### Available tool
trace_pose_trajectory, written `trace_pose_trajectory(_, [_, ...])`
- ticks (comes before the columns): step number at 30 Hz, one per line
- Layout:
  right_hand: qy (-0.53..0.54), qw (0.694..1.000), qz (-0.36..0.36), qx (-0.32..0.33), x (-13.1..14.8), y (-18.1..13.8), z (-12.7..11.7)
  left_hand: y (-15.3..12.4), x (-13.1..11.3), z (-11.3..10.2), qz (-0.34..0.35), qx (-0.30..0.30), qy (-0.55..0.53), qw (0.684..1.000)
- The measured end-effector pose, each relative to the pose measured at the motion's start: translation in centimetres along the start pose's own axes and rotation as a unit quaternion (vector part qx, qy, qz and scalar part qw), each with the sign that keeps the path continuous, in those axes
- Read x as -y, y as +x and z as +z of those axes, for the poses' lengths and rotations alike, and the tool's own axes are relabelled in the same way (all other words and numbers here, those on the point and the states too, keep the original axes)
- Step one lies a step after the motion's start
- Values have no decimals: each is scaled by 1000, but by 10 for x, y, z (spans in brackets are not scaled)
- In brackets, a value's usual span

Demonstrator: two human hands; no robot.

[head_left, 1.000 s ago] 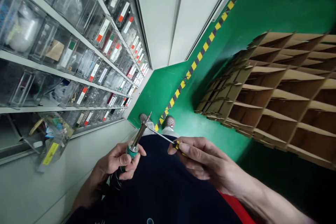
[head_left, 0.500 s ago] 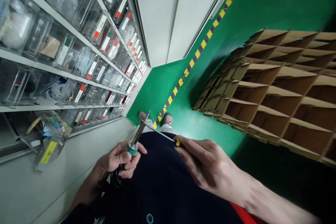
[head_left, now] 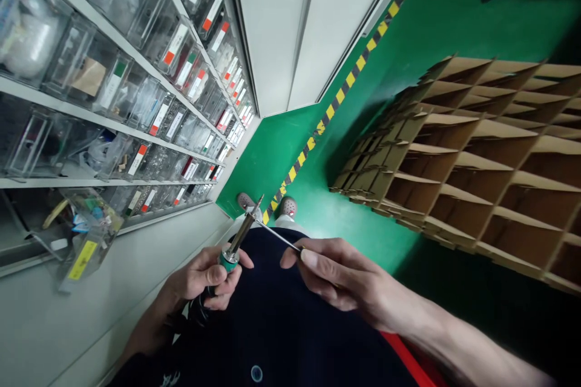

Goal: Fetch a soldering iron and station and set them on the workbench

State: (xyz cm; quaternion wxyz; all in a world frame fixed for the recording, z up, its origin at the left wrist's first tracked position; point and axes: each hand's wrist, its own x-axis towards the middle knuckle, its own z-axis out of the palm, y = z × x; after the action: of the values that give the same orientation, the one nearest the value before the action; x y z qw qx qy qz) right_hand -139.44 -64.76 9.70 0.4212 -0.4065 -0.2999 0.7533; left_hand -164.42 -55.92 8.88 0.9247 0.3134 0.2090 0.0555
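My left hand point(head_left: 204, 281) grips a soldering iron point(head_left: 239, 237) by its green collar, the metal barrel pointing up and away from me. My right hand point(head_left: 338, 278) pinches a thin screwdriver point(head_left: 276, 236), whose shaft reaches left so that its tip meets the iron's barrel near the upper end. Fingers hide most of the screwdriver handle. Both hands are held in front of my dark shirt, over my shoes point(head_left: 285, 205) on the green floor.
A rack of clear labelled parts drawers point(head_left: 136, 91) fills the left side, with one open drawer point(head_left: 88, 236) tilted out. A cardboard divider grid point(head_left: 476, 157) stands to the right. A yellow-black stripe point(head_left: 345, 91) crosses the green floor point(head_left: 272, 151) along a white wall.
My right fingers have shifted along the screwdriver, now covering its yellow handle end. The shaft stays against the iron's barrel. The left hand holds nearly still.
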Motion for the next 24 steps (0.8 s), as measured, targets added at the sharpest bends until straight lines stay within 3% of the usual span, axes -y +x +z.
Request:
trace_pose_trajectory(2, [-134,985,-83,-73,-5,3,-2,0,0,-1,0,3,1,1000])
trace_pose_trajectory(3, [-224,956,-139,-129,-9,4,-3,0,1,-1,-1,4,2,1000])
trace_pose_trajectory(5, [-379,866,-234,-229,-16,7,-5,0,1,-2,2,0,1,1000])
trace_pose_trajectory(6, [-422,830,-260,-256,-19,8,-6,0,1,-2,3,-3,2,1000])
trace_pose_trajectory(7, [-441,814,-274,-262,-20,8,-6,-1,1,-2,5,-6,4,1000])
trace_pose_trajectory(9, [-413,840,-264,-234,-17,6,-7,-1,0,-2,7,-10,8,1000])
trace_pose_trajectory(12, [-276,929,-188,-157,-6,1,-6,-1,-2,-1,5,-15,13,1000])
trace_pose_trajectory(14, [-197,967,-120,-106,-1,-1,-6,-1,-3,-2,5,-17,11,1000])
trace_pose_trajectory(17, [-201,971,-88,-98,-3,0,-5,1,-3,-3,15,-14,5,1000])
trace_pose_trajectory(21, [-286,932,-138,-174,-13,3,-6,2,-4,-4,26,-12,-2,1000])
trace_pose_trajectory(24, [-230,952,-116,-168,-16,2,-7,3,-6,-4,24,5,-9,1000])
